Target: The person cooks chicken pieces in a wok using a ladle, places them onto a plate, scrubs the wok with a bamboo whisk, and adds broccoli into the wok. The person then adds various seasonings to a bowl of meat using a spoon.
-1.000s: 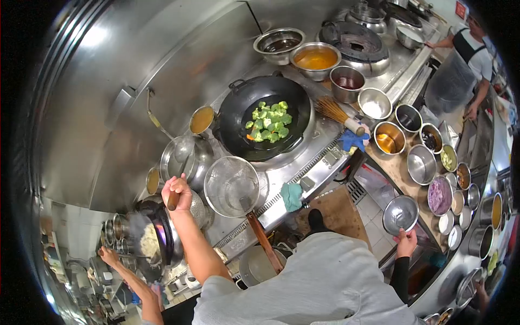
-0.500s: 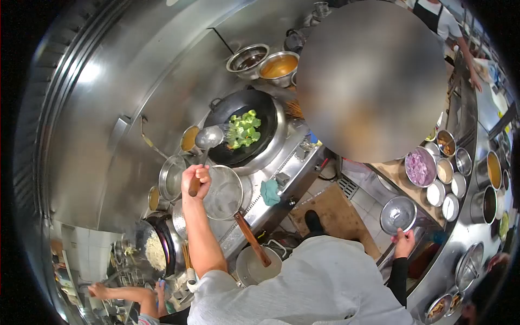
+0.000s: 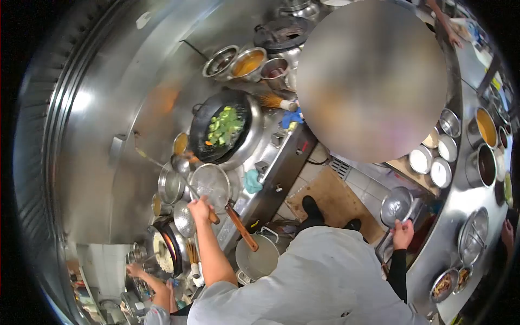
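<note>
My left hand (image 3: 200, 209) is closed round the wooden handle of a steel ladle (image 3: 180, 164). The ladle's bowl is beside a small pot of orange-yellow liquid (image 3: 181, 143) and a steel pot (image 3: 171, 183). Behind it, a black wok (image 3: 201, 116) on the stove contains chopped green vegetables (image 3: 226, 127) with bits of orange. A round mesh strainer (image 3: 211, 187) with a wooden handle rests just right of my left hand. On the other side, my right hand (image 3: 402, 234) grips the near rim of a shiny steel bowl (image 3: 398, 206), held tilted away from the counter.
Several containers of white ingredients (image 3: 420, 159) line the right counter (image 3: 428, 260). A pot (image 3: 257, 255) stands close before me. At lower left, another person's hand (image 3: 135, 270) works near a wok of pale food (image 3: 162, 252). A blurred disc hides the upper right.
My left hand has drawn the ladle back from the wok, down and left toward the small pots. My right hand still holds the steel bowl. The view has shifted slightly.
</note>
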`<action>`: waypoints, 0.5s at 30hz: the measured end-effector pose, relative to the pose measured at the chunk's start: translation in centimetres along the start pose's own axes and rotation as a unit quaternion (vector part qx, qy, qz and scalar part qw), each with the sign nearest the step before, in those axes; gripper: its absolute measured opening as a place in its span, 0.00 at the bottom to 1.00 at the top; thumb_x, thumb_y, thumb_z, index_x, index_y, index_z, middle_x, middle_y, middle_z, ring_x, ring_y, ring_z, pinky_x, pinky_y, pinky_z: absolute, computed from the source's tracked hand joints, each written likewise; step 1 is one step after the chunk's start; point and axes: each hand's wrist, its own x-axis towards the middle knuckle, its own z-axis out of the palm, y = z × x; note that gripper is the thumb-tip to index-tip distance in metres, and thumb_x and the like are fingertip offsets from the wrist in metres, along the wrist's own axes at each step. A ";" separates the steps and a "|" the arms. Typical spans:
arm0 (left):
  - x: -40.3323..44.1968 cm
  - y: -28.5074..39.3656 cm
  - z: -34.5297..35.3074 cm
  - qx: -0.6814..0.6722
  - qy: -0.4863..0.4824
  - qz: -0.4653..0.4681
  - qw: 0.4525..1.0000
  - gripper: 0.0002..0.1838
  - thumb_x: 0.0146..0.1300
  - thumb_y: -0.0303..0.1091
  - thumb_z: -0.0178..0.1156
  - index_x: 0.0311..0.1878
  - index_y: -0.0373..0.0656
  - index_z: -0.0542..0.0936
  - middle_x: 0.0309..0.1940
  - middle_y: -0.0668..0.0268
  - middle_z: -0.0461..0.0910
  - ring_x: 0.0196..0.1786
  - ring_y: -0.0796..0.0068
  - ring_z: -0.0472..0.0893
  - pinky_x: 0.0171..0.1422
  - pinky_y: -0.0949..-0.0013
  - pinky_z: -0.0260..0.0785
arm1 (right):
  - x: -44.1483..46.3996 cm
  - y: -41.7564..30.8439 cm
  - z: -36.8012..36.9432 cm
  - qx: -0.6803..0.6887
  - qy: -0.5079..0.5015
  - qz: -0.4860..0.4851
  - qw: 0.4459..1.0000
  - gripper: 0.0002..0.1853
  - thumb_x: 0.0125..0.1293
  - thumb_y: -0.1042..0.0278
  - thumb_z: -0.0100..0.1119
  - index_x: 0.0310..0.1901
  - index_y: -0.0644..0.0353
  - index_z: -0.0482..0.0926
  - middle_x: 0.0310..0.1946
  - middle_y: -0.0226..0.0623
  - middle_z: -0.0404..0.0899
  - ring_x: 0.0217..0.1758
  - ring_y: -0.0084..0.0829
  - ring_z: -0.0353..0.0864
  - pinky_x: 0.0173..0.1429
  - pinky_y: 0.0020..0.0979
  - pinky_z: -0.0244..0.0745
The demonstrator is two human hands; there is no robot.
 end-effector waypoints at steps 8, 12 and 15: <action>-3.9 -7.6 0.3 -0.309 -0.181 -0.127 0.925 0.16 0.74 0.44 0.56 0.30 0.48 0.70 0.16 0.77 0.61 0.18 0.80 0.59 0.25 0.72 0.52 | -0.5 -8.3 -1.0 0.089 -0.032 0.034 0.995 0.08 0.66 0.72 0.64 0.33 0.61 0.73 0.30 0.31 0.79 0.29 0.24 0.82 0.32 0.29 0.83; 2.2 -16.5 1.4 -0.270 -0.311 0.031 0.911 0.13 0.68 0.34 0.61 0.48 0.48 0.66 0.29 0.71 0.67 0.31 0.76 0.67 0.34 0.72 0.62 | 0.0 -8.2 -2.0 0.238 -0.035 0.102 0.965 0.09 0.66 0.72 0.66 0.33 0.60 0.73 0.28 0.33 0.78 0.27 0.25 0.82 0.29 0.28 0.83; 4.3 -16.8 3.2 -0.148 -0.358 -0.136 0.912 0.38 0.58 0.33 0.68 0.73 0.44 0.67 0.42 0.63 0.74 0.43 0.69 0.76 0.45 0.65 0.73 | -1.2 -9.8 -3.5 0.328 -0.029 0.124 0.936 0.09 0.65 0.73 0.66 0.34 0.60 0.73 0.28 0.34 0.77 0.26 0.27 0.81 0.29 0.29 0.82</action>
